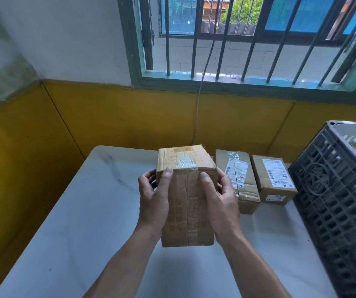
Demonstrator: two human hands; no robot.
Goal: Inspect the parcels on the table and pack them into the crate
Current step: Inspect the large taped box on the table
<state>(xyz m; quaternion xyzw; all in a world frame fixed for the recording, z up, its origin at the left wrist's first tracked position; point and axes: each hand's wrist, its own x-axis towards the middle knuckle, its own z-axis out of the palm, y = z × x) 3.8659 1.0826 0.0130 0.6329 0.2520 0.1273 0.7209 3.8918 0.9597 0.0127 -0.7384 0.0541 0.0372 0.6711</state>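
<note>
Above near table [82, 211], centre: taped cardboard parcel [186, 203] lifted, left hand [153, 201] and right hand [222, 203] gripping opposite sides. Stiff, seemingly light; tape slick, so hold on bare side walls. Crate [340, 211] right.

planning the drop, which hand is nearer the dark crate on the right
Right. The right hand grips the held parcel on the side toward the crate; the left hand grips its opposite side, the parcel between it and the crate.

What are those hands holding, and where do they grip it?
Both hands hold one taped cardboard box above the table: the left hand grips its left side, the right hand its right side, thumbs on the near face.
</note>
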